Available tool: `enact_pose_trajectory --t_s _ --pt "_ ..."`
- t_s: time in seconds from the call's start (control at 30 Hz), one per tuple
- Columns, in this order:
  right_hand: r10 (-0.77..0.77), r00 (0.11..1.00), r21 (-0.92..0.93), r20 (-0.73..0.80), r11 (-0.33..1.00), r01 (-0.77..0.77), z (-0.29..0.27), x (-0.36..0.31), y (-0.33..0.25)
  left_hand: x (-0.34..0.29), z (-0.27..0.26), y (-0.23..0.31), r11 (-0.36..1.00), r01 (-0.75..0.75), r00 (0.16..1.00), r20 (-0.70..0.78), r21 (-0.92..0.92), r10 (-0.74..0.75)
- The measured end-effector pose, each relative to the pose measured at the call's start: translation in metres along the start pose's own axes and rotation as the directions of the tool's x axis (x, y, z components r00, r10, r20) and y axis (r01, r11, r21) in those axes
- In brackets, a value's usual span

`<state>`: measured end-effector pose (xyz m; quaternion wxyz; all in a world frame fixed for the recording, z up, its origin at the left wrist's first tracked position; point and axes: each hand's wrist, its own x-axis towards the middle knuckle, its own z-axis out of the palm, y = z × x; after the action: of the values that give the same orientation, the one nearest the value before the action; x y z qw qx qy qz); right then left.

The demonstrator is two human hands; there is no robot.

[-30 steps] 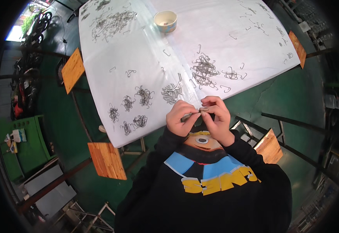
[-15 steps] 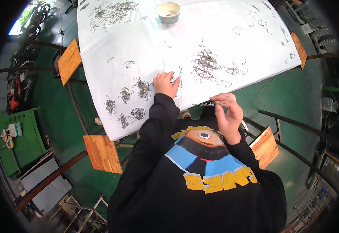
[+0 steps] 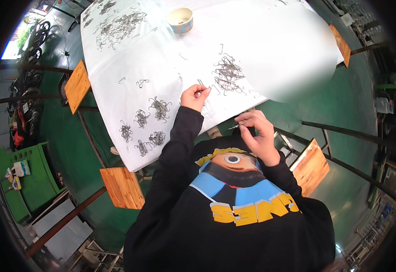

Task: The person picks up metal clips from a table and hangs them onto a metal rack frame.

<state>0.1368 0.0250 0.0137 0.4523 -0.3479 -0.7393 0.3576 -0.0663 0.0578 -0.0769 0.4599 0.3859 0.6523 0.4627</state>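
Note:
Over the near edge of the white-covered table (image 3: 161, 63), my left hand (image 3: 194, 97) has its fingers closed in a pinch on a small metal piece, mostly hidden. A few thin metal pieces (image 3: 201, 83) lie just beyond its fingertips. My right hand (image 3: 259, 132) is held off the table's near edge, thumb and fingers bent around a thin dark metal piece (image 3: 235, 127) whose exact kind is unclear. To the right of my left hand lies a heap of bent wire hooks (image 3: 228, 75). Several smaller hook piles (image 3: 160, 109) sit left of it.
At the far side stands a paper bowl (image 3: 180, 21) with a few small bits inside. A bigger spread of hooks (image 3: 120, 27) lies far left. A blurred white shape (image 3: 293, 59) covers the table's right part. Wooden stools (image 3: 121, 188) flank the table.
My left hand has gone from loosely spread over the small pieces to a pinch. The right hand has shifted slightly. A blurred white shape has come over the right side, and the view has moved.

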Motion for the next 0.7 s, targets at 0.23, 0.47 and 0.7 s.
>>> enact_pose_trajectory --t_s 0.23,0.47,0.7 --pt "-0.063 0.991 -0.095 0.119 0.993 0.074 0.011 0.005 0.002 -0.087 0.031 0.057 0.731 0.067 0.975 0.201 -0.679 0.098" --pt "-0.048 0.993 -0.108 0.111 0.992 0.060 0.022 0.001 -0.001 -0.100 0.024 0.057 0.758 0.013 0.980 0.158 -0.652 0.119" --pt "0.039 0.966 0.060 0.254 0.997 -0.055 0.021 -0.003 0.004 -0.106 0.014 0.068 0.802 -0.597 0.800 -0.061 0.022 0.597"
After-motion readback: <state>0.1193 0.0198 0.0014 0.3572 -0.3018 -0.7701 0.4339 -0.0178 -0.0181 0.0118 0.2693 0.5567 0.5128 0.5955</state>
